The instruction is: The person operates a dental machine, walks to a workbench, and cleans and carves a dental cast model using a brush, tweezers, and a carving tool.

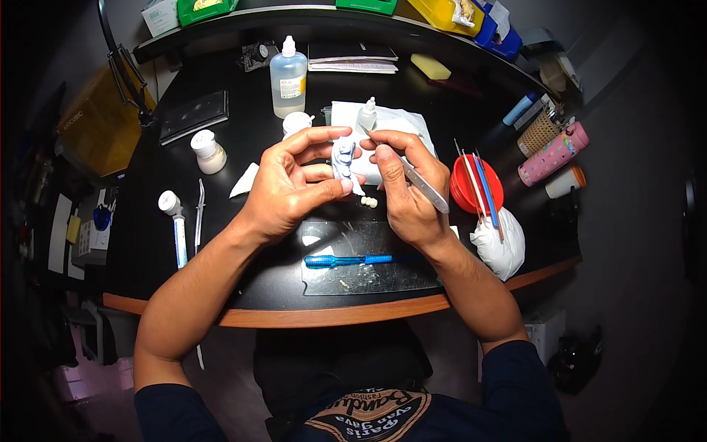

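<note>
My left hand is closed around a small white and bluish dental mould, held upright between fingertips and thumb. Tooth-shaped hollows or bumps show on its face; I cannot tell which. In my right hand is a slim grey scalpel-like knife, gripped like a pen, its tip up by the mould's top right. Just under the mould lies a short row of cream false teeth on the black table. A blue toothbrush rests across a clear glass slab below my hands.
Behind my hands stand a large clear bottle, a small dropper bottle and white tissue. On the right, a red bowl carries several thin tools beside a white bundle. At left are a jar and tweezers.
</note>
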